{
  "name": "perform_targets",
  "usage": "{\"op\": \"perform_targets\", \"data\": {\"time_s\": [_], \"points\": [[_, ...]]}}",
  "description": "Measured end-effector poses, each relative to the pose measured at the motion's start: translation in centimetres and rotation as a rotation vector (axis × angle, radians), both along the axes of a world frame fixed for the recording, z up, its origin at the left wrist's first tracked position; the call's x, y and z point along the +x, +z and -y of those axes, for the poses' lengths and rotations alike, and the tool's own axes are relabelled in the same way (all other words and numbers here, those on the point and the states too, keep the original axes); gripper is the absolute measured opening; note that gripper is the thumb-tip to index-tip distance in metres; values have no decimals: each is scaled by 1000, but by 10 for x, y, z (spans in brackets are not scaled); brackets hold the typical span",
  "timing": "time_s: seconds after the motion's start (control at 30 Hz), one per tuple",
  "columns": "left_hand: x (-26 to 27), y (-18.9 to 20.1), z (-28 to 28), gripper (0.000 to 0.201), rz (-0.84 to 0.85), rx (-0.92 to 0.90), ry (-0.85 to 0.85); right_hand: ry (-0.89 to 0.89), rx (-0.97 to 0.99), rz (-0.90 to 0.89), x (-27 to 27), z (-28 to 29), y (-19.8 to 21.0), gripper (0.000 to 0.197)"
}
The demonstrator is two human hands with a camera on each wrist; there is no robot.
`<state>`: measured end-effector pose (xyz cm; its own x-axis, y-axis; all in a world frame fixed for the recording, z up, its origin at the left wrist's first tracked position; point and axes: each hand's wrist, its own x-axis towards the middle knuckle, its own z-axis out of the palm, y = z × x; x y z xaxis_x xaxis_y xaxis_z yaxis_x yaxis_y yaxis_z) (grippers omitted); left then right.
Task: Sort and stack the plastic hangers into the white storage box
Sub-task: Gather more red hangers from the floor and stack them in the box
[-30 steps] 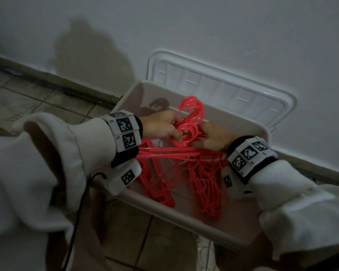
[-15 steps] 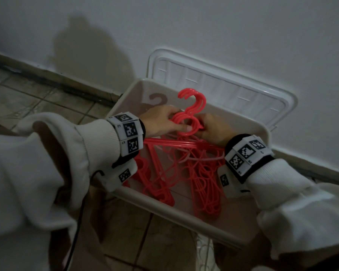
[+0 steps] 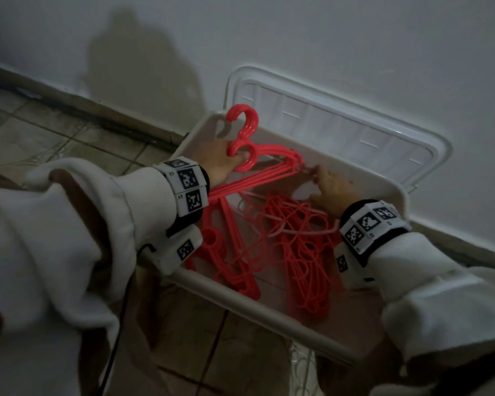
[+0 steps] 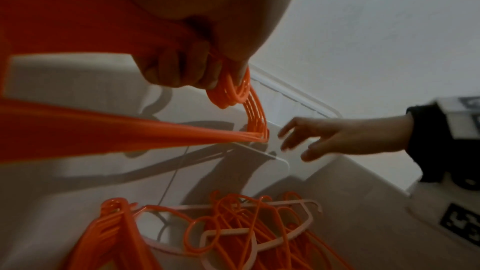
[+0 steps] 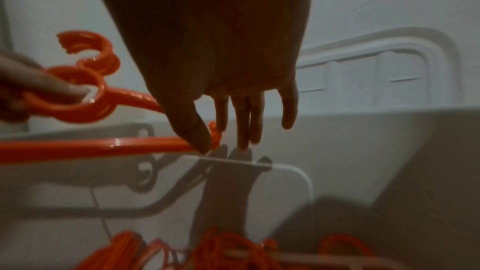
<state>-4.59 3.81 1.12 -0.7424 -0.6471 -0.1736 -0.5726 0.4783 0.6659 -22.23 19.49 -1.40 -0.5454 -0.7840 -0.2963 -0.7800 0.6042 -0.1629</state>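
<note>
A bundle of red plastic hangers point(image 3: 269, 158) hangs over the far side of the white storage box point(image 3: 269, 317). Its hooks point(image 3: 242, 121) point up at the box's far left corner. My left hand point(image 3: 220, 164) grips the bundle at the necks, fingers curled round them point(image 4: 179, 69). My right hand point(image 3: 330, 185) has straight, spread fingers point(image 4: 311, 141), and its thumb tip point(image 5: 202, 141) is at the bundle's right shoulder end point(image 5: 103, 147). More red hangers point(image 3: 297, 247) lie tangled on the box floor, with a pale one point(image 4: 259, 231) among them.
The box's white lid point(image 3: 340, 124) leans against the wall right behind the box. A second neat red stack point(image 3: 235, 267) lies at the box's near left. Tiled floor point(image 3: 55, 132) spreads to the left. A black cable point(image 3: 120, 324) hangs from my left wrist.
The bundle has risen and swung left, its hooks now at the far left corner. My right hand has left the hooks and slid to the bundle's right end, fingers opened.
</note>
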Motion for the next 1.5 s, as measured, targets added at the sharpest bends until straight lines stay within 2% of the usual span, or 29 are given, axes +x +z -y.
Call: {"op": "perform_targets", "data": {"time_s": [0.1,0.17,0.3,0.33,0.4,0.5,0.63,0.7,0.77,0.87,0.97,1.03,1.13,1.2,1.3,1.4,1.5], "points": [[1,-3,1,33,-8,13,12,196,249,-52,8,-2,-13,35],[0,-3,-1,37,-10,33,1,316,437,3,20,-4,-25,37],[-4,2,-6,38,-33,55,-35,361,648,121,37,-16,-40,45],[-4,3,-7,39,-22,57,-43,390,694,126,40,-17,-41,44],[-6,2,-7,38,-9,68,-47,467,740,21,44,-13,-37,41],[-8,-1,-8,27,-30,64,-32,543,644,-54,45,-4,-22,35],[-10,-1,-8,29,-41,90,-17,578,266,-1,37,2,-9,13],[-10,-1,-8,36,-49,116,-3,515,111,79,37,3,-3,27],[-9,3,-7,39,-37,115,-21,484,27,103,37,2,1,25],[-8,6,-2,37,-101,91,-6,516,95,-31,33,0,10,32],[-5,5,2,30,-123,66,82,520,201,-26,29,-3,11,33],[-4,3,4,30,-141,112,67,548,311,-40,30,-6,7,34],[-3,1,2,35,-66,97,37,568,477,-68,33,-8,0,30],[-1,3,1,33,-58,98,54,533,514,-76,31,-9,-1,30],[-1,6,-1,35,-84,128,48,468,449,-119,24,-10,-2,31],[-2,9,-1,36,-85,122,55,377,255,-205,16,-9,-2,36],[-2,7,1,34,-154,98,81,256,88,-121,8,-4,2,33]]}}
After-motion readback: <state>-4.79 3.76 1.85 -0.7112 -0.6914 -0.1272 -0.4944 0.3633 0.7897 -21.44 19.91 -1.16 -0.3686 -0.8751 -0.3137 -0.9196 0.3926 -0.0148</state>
